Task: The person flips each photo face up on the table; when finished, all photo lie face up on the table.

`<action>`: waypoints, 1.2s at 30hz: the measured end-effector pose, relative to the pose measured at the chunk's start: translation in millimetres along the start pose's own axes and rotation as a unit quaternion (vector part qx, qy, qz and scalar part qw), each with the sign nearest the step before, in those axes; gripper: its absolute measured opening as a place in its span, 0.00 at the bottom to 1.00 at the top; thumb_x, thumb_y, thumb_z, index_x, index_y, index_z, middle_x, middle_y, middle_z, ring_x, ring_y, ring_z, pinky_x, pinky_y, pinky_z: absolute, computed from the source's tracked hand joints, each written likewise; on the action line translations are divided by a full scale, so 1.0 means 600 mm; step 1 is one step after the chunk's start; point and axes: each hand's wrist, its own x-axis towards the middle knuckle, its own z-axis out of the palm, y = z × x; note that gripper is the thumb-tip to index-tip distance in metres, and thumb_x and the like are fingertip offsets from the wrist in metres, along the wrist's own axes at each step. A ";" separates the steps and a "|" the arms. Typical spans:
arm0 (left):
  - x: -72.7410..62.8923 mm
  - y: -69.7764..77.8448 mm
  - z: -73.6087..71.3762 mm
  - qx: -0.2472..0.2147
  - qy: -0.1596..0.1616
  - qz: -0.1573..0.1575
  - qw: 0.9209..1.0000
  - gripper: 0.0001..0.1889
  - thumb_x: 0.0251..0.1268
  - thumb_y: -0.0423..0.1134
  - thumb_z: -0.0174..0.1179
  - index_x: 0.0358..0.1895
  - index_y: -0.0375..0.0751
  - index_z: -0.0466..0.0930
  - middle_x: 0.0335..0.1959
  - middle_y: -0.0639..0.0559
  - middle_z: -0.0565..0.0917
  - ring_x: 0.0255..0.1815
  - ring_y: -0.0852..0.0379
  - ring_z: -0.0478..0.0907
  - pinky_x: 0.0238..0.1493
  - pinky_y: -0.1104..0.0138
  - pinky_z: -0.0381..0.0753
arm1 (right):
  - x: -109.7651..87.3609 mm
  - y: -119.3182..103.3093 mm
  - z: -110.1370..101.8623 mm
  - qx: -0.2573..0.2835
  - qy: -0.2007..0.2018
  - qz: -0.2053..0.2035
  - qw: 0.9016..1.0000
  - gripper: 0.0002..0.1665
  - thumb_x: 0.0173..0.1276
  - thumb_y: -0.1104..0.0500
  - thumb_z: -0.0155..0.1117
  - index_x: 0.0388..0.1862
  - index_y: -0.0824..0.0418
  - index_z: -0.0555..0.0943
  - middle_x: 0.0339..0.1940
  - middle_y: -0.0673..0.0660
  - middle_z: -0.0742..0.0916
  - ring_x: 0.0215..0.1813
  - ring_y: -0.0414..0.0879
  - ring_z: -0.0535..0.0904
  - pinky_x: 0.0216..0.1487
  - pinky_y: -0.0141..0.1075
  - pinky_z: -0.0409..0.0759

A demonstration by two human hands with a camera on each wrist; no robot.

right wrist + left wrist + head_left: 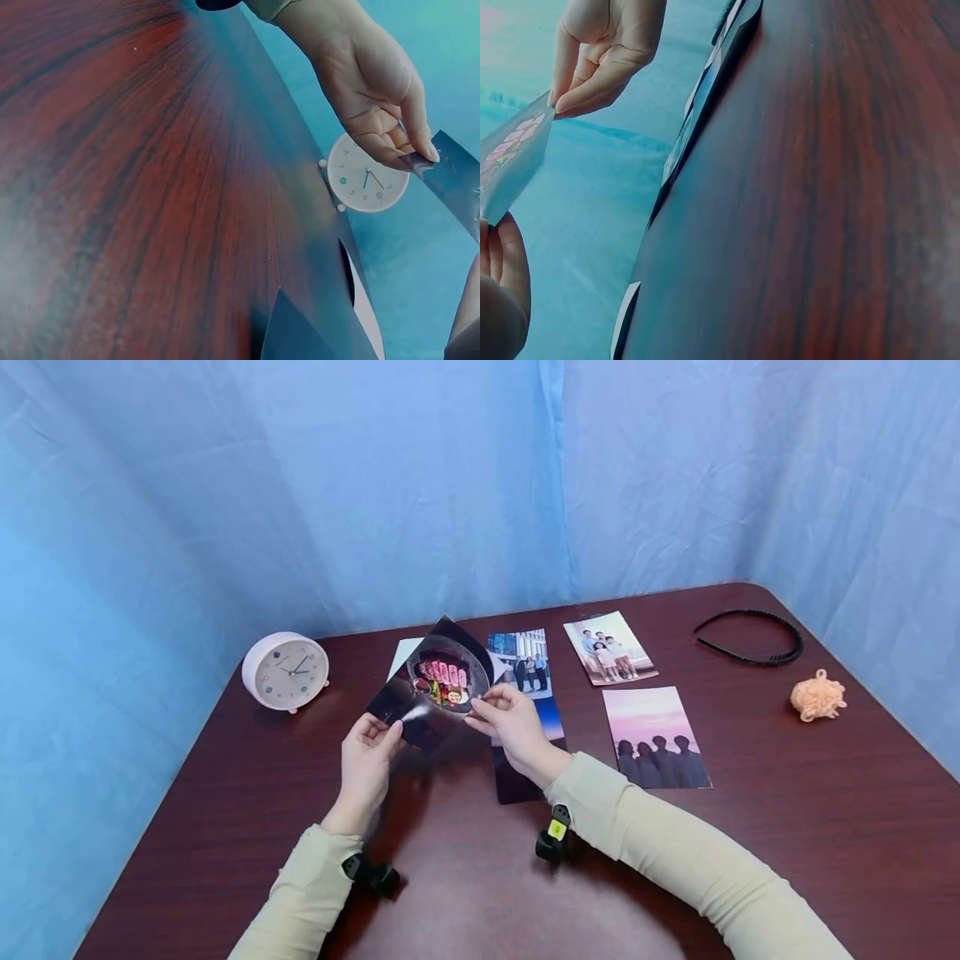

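Above the table, a dark glossy food photo (401, 697) showing sliced meat on a dark plate is held tilted between both hands. My left hand (366, 764) pinches its lower left corner between thumb and fingers. At the photo's right corner, my right hand (517, 727) pinches the edge; the left wrist view shows this grip close up. Beneath and to the right lie a photo of people by a building (531, 670) and a blue and dark photo (517, 779), partly hidden by the right hand. Another pale-cornered photo (403, 652) peeks out behind the held one.
A white round clock (288, 672) stands at the back left. On the right lie a family photo (611, 649), a pink-sky silhouette photo (654, 735), a black headband (795, 639) and a peach bath puff (817, 697). Blue curtains (420, 485) hang behind the brown table (480, 885).
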 end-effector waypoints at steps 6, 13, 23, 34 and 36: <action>0.000 0.000 -0.009 0.047 -0.009 -0.001 0.999 0.11 0.62 0.20 0.54 0.28 0.39 0.69 0.22 0.58 0.74 0.21 0.67 0.74 0.28 0.74 0.80 | 0.001 0.000 -0.008 -0.033 -0.017 0.011 0.999 0.02 0.69 0.70 0.54 0.38 0.67 0.70 0.27 0.52 0.80 0.31 0.39 0.81 0.41 0.32 0.83; 0.009 0.002 -0.019 0.089 -0.012 0.015 0.996 0.11 0.61 0.19 0.54 0.28 0.38 0.70 0.20 0.59 0.74 0.21 0.68 0.74 0.27 0.76 0.78 | 0.007 -0.008 -0.025 -0.061 0.001 -0.009 0.998 0.04 0.68 0.66 0.58 0.36 0.61 0.71 0.26 0.49 0.79 0.33 0.40 0.79 0.51 0.41 0.81; 0.020 0.024 -0.049 0.285 -0.064 0.080 0.953 0.05 0.60 0.21 0.57 0.30 0.24 0.70 0.19 0.54 0.74 0.19 0.69 0.69 0.20 0.78 0.67 | 0.020 -0.025 -0.054 -0.171 0.022 -0.095 0.980 0.12 0.66 0.64 0.61 0.47 0.66 0.73 0.37 0.53 0.80 0.41 0.40 0.76 0.47 0.32 0.78; 0.027 0.056 -0.075 0.477 -0.108 0.253 0.835 0.14 0.57 0.22 0.61 0.22 0.36 0.66 0.19 0.48 0.71 0.20 0.61 0.65 0.23 0.71 0.65 | 0.022 -0.053 -0.051 -0.441 -0.119 -0.231 0.859 0.21 0.63 0.59 0.67 0.54 0.63 0.75 0.51 0.62 0.80 0.53 0.56 0.77 0.58 0.45 0.75; 0.030 0.061 -0.074 0.484 -0.120 0.282 0.820 0.12 0.57 0.21 0.60 0.24 0.35 0.68 0.20 0.48 0.71 0.22 0.59 0.67 0.24 0.69 0.66 | 0.017 -0.052 -0.046 -0.466 -0.140 -0.245 0.838 0.21 0.62 0.59 0.67 0.54 0.63 0.76 0.49 0.61 0.81 0.52 0.53 0.77 0.57 0.44 0.75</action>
